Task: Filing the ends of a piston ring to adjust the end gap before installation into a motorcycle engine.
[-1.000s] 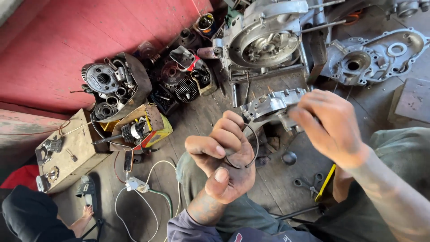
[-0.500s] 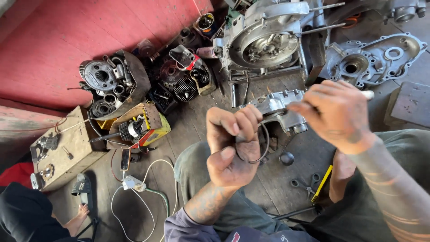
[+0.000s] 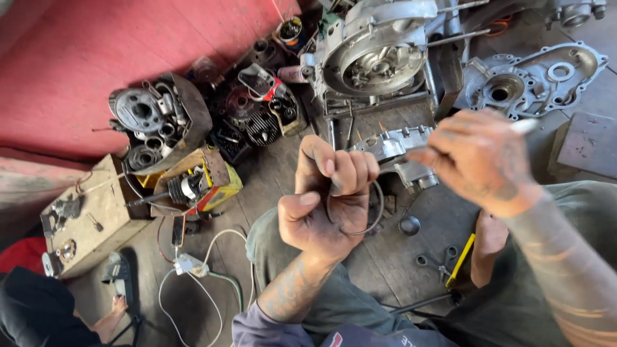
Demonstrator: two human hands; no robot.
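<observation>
Clenched into a loose fist, the left hand (image 3: 328, 202) grips a thin dark ring (image 3: 363, 222), likely a piston ring or wire clip; the fingers cover its upper arc, so only the lower curve shows, hanging below the knuckles above the person's lap. Beside it, the right hand (image 3: 482, 160) is closed around a slim pale tool (image 3: 524, 126) whose tip juts out past the knuckles toward the right; the rest of the tool is hidden inside the palm, and what kind of tool it is cannot be told. The hands are close but apart.

Just behind them on the wooden floor lies a small grey metal casting (image 3: 395, 154), partly blocked by both hands. Farther back stands a large engine crankcase (image 3: 373, 54), cut off by the top edge, with a loose engine side cover (image 3: 533, 80) to its right. Against the red wall (image 3: 96, 58) sits a tray of dark engine parts (image 3: 157, 122), and near it a wooden box (image 3: 90, 215). White cables (image 3: 205, 276) trail across the floor. A yellow-handled tool (image 3: 461, 257) lies by the right knee, next to a bare foot. At the lower left, another person's dark clothing and foot (image 3: 116, 308) are only partly visible.
</observation>
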